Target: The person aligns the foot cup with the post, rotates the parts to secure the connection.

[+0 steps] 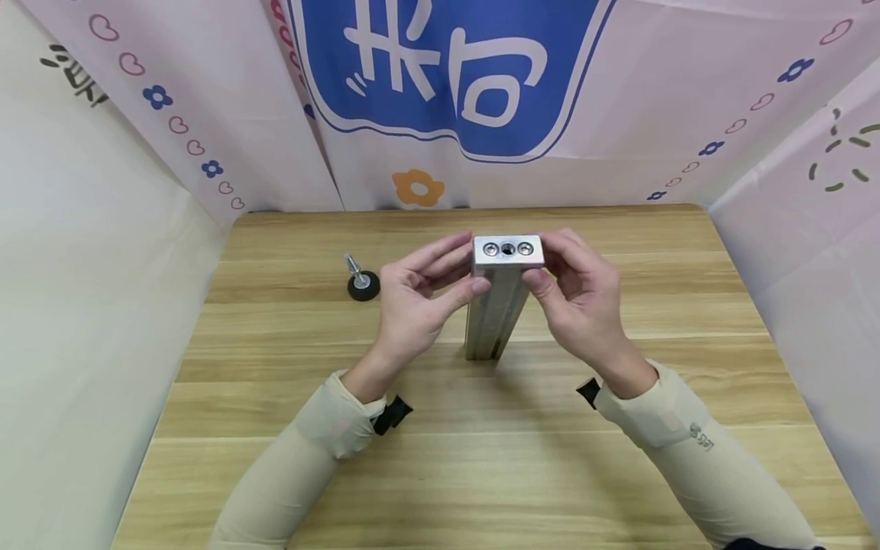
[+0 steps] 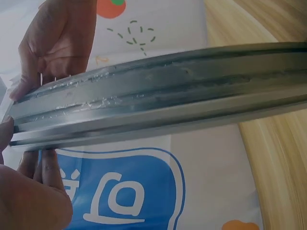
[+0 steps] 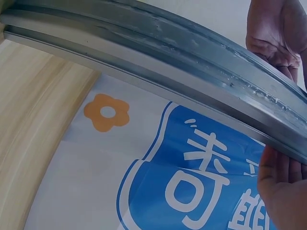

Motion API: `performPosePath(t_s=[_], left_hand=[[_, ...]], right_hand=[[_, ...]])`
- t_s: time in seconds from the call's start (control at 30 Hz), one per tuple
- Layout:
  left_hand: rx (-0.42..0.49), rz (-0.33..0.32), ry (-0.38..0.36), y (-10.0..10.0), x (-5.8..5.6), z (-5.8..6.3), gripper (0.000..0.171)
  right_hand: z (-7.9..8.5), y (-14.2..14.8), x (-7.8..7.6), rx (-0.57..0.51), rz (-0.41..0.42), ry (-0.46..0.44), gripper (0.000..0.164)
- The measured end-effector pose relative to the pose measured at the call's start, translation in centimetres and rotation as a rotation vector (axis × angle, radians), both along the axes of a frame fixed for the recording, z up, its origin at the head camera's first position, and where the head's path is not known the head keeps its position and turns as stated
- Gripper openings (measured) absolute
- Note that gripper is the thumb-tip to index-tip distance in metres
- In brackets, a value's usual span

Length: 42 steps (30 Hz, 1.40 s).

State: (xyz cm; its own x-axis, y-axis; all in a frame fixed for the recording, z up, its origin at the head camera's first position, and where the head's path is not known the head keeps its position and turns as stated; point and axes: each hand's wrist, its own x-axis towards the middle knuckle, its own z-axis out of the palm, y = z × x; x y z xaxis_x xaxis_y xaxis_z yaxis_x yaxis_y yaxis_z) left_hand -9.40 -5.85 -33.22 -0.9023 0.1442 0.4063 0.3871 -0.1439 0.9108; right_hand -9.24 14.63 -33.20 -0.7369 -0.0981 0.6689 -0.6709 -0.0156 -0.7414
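Mid-bench [image 1: 440,473], slotted metal profile [image 1: 495,313] looks upright, lower end on the wood, top end btwn both hands. Top has end plate [image 1: 509,260] w/ center hole [image 1: 508,250] + 2 screws, one each side [image 1: 490,249].

L hand [image 1: 415,305]: fingers [image 1: 440,249] part-curled, open approx to profile thickness, pinching its L edge just under the plate, thumb on near face. R hand [image 1: 584,305]: same grip on R edge, thumb nr plate corner, other fingers behind.

Wrist cams: profile runs across both views, whitish flecks on slotted face nr gripped end.

Levelling foot [image 1: 362,286] on bench, L of profile, untouched: blk base down, threaded stud up at a tilt. Printed cloth [image 1: 584,183] behind bench, w/ blue panel [image 1: 426,114] + orange flower [image 1: 402,186].
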Motion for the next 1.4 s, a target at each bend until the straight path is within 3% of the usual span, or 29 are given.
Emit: performPosePath(t_s=[0.3, 0.77, 1.0, 1.4], left_hand=[[-0.080, -0.030, 0.022, -1.5, -0.5, -1.3, 0.053], [-0.093, 0.043, -0.019, -5.0, -0.7, -3.6, 0.049], [-0.138, 0.035, -0.096, -6.0, -1.0, -5.2, 0.050], [-0.237, 0.158, -0.194, -9.6, -1.9, -8.5, 0.048]], right_hand=[[0.0, 0.2, 0.1, 0.008, -0.005, 0.009, 0.060], [-0.1, 0.3, 0.2, 0.002, -0.010, 0.012, 0.061], [-0.1, 0.4, 0.2, 0.008, -0.016, 0.015, 0.061], [-0.2, 0.1, 0.1, 0.015, -0.021, 0.014, 0.062]])
